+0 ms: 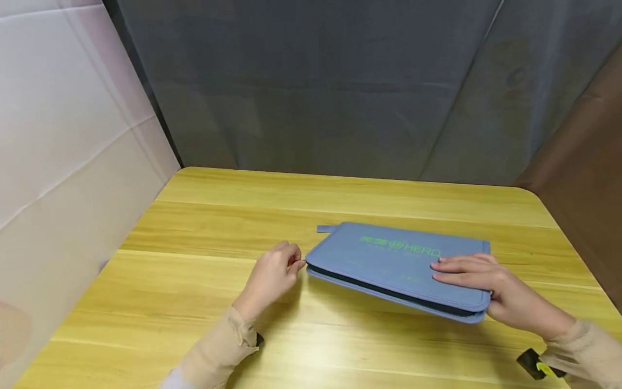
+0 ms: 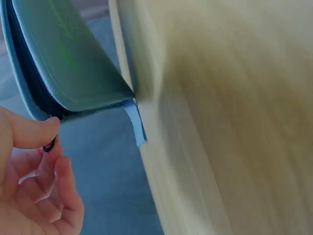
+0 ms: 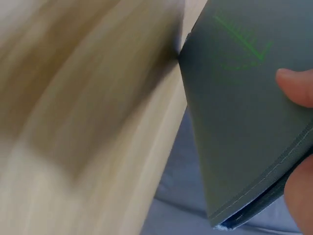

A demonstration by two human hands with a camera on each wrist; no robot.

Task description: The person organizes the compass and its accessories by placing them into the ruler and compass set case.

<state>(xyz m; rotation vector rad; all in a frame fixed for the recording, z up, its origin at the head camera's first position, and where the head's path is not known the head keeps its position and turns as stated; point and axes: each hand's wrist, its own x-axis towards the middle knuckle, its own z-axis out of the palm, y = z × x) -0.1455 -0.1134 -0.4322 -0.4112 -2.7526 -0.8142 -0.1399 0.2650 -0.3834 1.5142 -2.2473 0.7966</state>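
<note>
A blue zip case (image 1: pixel 389 265) with green lettering that reads HERO is held tilted above the wooden table, its near side lifted. My left hand (image 1: pixel 277 278) is at its left corner, where thumb and forefinger pinch a small dark zipper pull (image 2: pixel 50 145). A dark gap runs along the case's near edge between the two covers. At the right end my right hand (image 1: pixel 505 292) grips the case, with fingers lying on the top cover; part of that hand is hidden behind the edge. A blue fabric tab (image 2: pixel 134 122) sticks out from the far left corner.
The wooden table (image 1: pixel 194 302) reaches back to a dark grey curtain (image 1: pixel 316 92). A white cloth wall (image 1: pixel 63 124) stands on the left, a brown one (image 1: pixel 588 173) on the right. Dark straps (image 1: pixel 532 363) sit at the wrists.
</note>
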